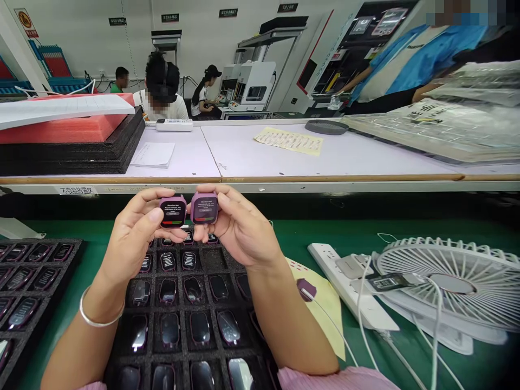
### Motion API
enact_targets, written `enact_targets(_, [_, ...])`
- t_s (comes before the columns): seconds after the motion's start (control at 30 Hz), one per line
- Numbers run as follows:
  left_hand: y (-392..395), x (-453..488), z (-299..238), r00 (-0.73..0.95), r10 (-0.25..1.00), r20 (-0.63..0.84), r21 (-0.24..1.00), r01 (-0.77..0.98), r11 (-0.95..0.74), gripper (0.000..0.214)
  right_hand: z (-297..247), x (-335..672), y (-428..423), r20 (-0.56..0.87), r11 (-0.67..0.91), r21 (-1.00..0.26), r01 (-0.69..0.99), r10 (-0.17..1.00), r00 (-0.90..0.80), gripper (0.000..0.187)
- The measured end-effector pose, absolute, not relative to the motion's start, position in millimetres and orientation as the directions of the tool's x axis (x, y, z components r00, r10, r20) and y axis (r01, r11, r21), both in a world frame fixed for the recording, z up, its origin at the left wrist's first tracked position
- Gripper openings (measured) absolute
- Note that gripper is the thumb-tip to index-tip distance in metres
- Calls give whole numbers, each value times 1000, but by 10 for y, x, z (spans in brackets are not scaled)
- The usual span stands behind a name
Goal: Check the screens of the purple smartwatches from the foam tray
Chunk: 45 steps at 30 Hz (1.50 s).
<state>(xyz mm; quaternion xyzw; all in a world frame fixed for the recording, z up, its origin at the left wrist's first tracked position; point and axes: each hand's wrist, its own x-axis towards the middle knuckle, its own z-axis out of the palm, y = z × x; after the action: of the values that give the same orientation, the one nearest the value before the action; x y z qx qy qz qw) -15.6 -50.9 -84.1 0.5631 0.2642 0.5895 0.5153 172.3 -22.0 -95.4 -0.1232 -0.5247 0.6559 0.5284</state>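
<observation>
Nearest, the black foam tray [122, 374] of dark watch bodies sits on the green bench [365, 230]. Above its far edge, the left hand [134, 235] pinches one small purple smartwatch body [173, 211] and the right hand [239, 227] a second purple watch body [204, 208], fingers closed on the side edges. Light, rigid, glossy screens probably scratch-prone; holding by the casing edges looks best.

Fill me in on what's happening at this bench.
A person holds two purple smartwatch bodies side by side, screens lit: one in the left hand, one in the right hand. Both hang above a black foam tray with more watch bodies in its pockets. A white fan and power strip lie to the right.
</observation>
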Motion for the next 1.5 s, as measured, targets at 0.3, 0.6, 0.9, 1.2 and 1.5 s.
enact_targets(0.3, [-623, -165, -796, 200, 886, 417, 879, -337, -338, 31, -875, 1767, -341, 407, 106, -816, -569, 805, -433, 21])
enact_targets(0.6, [-592, -103, -826, 87, 893, 442, 886, -200, -419, 41, -888, 1779, -350, 423, 147, -832, -535, 792, -439, 37])
enact_targets(0.9, [-589, -33, -827, 50, 881, 471, 877, -140, -460, 36, -935, 1752, -328, 458, 200, -828, -524, 779, -427, 37])
enact_targets(1.2, [-579, -74, -851, 94, 895, 437, 895, -147, -421, 37, -934, 1745, -290, 433, 186, -840, -510, 796, -423, 40])
enact_targets(1.5, [-585, -63, -827, 93, 918, 386, 918, -136, -372, 36, -937, 1736, -268, 402, 127, -834, -537, 806, -434, 39])
